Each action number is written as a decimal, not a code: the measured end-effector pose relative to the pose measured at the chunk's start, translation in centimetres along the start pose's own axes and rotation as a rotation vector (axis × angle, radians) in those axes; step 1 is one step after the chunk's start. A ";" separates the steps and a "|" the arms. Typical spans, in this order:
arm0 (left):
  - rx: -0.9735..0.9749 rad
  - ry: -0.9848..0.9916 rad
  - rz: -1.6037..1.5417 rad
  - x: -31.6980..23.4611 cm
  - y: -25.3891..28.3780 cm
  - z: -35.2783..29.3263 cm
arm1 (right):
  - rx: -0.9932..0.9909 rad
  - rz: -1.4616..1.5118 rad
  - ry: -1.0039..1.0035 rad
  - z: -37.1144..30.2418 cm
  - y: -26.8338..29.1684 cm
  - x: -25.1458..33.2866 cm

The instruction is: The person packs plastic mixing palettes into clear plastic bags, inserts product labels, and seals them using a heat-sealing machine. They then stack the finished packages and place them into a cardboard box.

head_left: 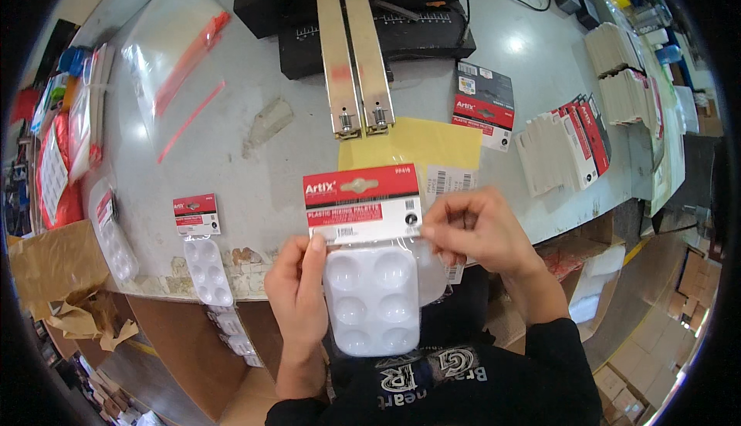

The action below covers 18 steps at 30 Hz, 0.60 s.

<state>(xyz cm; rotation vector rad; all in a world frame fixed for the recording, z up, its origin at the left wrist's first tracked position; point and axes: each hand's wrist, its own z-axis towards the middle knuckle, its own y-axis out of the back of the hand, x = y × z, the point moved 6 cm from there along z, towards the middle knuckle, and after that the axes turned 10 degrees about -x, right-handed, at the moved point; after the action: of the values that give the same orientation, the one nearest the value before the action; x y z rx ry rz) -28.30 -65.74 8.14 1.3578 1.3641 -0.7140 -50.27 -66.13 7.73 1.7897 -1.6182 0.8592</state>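
Note:
A white plastic paint palette with round wells (pixel 372 302) sits in a clear bag topped by a red, black and white header card (pixel 363 204). My left hand (pixel 301 279) grips the package's left side, thumb lying on the card's lower corner. At the card's lower right corner, my right hand (pixel 475 229) is closed in a pinch on the package edge; its fingertips are partly hidden. Behind the package lies a yellow sheet (pixel 448 142), with white barcode labels (pixel 451 180) beside my right hand.
A black machine with two metal bars (pixel 336 63) stands at the back. Header card stacks (pixel 552 152) and a loose card (pixel 484 106) lie right. Clear bags (pixel 174 40) lie at far left. Packaged palettes (pixel 206 268) hang over the front edge above a cardboard box (pixel 181 349).

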 end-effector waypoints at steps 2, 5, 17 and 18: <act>0.039 -0.013 0.040 0.2 -1.0 1.9 | -0.073 0.146 0.010 2.0 0.2 0.2; 0.048 0.103 -0.080 2.0 -3.1 5.7 | -0.215 0.262 0.080 5.6 0.2 0.0; 0.113 0.009 -0.354 2.8 -4.8 8.5 | -0.292 0.396 0.235 7.9 0.7 -0.6; 0.085 0.025 -0.332 3.0 -4.6 8.6 | -0.322 0.359 0.199 7.8 0.8 -0.8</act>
<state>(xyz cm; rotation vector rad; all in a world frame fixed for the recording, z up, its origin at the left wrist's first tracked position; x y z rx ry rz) -30.03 -73.52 1.81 1.2205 1.6156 -0.9875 -50.45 -71.74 2.15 1.1772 -1.8508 0.8423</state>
